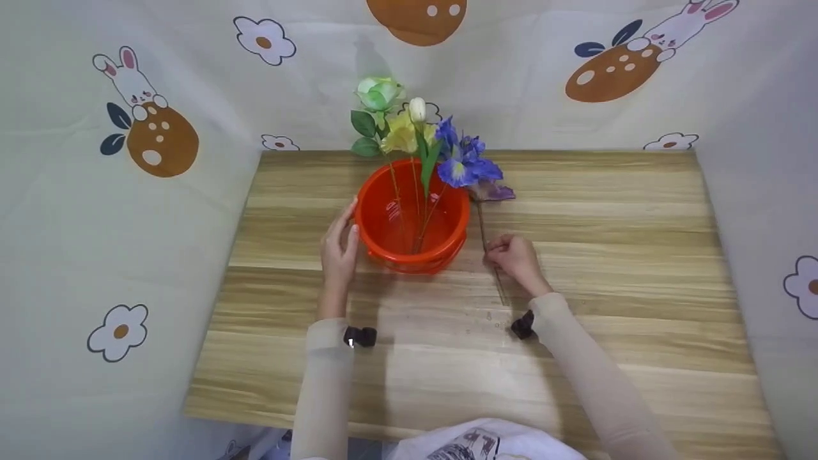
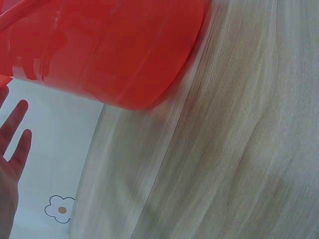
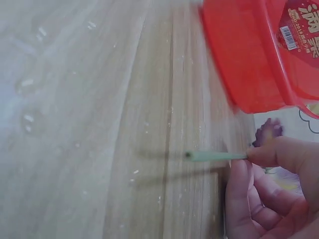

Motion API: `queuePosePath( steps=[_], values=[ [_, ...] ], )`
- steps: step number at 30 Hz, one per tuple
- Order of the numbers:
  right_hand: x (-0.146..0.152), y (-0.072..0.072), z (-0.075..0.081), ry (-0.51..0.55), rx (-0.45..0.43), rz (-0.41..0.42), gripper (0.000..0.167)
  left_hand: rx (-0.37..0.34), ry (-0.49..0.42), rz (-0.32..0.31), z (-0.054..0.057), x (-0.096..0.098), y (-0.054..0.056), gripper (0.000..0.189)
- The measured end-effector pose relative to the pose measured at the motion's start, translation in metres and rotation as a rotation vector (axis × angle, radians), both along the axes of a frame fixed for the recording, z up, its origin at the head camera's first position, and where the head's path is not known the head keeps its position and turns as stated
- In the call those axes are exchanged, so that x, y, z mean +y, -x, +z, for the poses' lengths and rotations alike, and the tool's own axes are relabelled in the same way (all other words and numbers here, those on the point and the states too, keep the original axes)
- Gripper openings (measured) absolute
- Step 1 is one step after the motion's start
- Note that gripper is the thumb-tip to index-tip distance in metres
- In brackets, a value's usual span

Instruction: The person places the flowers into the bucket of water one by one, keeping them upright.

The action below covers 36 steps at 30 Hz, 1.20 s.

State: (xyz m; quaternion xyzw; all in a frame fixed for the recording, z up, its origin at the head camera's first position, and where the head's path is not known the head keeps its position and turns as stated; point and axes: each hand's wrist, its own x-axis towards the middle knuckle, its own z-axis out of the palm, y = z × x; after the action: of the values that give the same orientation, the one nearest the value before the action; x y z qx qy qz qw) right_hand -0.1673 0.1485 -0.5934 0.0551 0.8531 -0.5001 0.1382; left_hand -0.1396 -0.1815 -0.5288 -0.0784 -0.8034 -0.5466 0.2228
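A red bucket (image 1: 409, 259) stands on the wooden table, holding several artificial flowers: a pale green rose (image 1: 378, 94), a yellow flower (image 1: 401, 133), a white tulip (image 1: 417, 110) and a blue iris (image 1: 461, 167). My left hand (image 1: 339, 250) lies along the bucket's left side, its fingers extended near the rim; the left wrist view shows these fingers (image 2: 16, 124) spread. Just right of the bucket, my right hand (image 1: 513, 257) pinches the thin stem (image 3: 214, 156) of a purple flower (image 1: 495, 191) between thumb and fingers. That bloom is partly hidden behind the blue iris.
Water drops (image 3: 28, 119) dot the wooden table (image 1: 613, 255) in front of the right hand. A patterned cloth (image 1: 524, 83) with rabbits and white flowers hangs behind and at both sides. The bucket bears a printed label (image 3: 304, 27).
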Motion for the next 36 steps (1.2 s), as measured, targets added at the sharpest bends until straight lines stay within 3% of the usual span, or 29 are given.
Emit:
queuePosePath(
  steps=[2, 4, 6, 9, 11, 12, 26, 36],
  values=[
    [0.000, 0.000, 0.000, 0.037, -0.016, -0.013, 0.018, -0.010, -0.001, 0.001, -0.001, 0.000, 0.000, 0.039],
    [0.001, -0.001, 0.000, 0.082, -0.034, -0.029, 0.019, -0.002, -0.003, -0.001, -0.011, -0.004, 0.004, 0.040],
    [0.001, -0.001, 0.000, 0.135, -0.058, -0.049, 0.019, -0.003, -0.006, -0.004, -0.011, -0.004, 0.005, 0.040],
    [0.002, -0.002, 0.001, 0.237, -0.100, -0.075, 0.021, 0.009, -0.003, -0.008, -0.010, -0.004, 0.004, 0.040],
    [0.003, -0.002, 0.002, 0.288, -0.119, -0.086, 0.023, -0.002, -0.003, -0.008, 0.000, -0.001, 0.000, 0.039],
    [0.003, -0.002, 0.003, 0.307, -0.123, -0.091, 0.024, -0.002, -0.001, -0.007, 0.000, 0.000, 0.000, 0.039],
    [0.017, -0.003, 0.019, 0.454, -0.062, -0.107, 0.029, 0.009, -0.005, -0.001, 0.000, 0.000, 0.001, 0.039],
    [0.025, -0.002, 0.038, 0.594, -0.063, -0.208, 0.020, -0.002, -0.004, -0.001, 0.002, -0.001, 0.000, 0.039]
  ],
)
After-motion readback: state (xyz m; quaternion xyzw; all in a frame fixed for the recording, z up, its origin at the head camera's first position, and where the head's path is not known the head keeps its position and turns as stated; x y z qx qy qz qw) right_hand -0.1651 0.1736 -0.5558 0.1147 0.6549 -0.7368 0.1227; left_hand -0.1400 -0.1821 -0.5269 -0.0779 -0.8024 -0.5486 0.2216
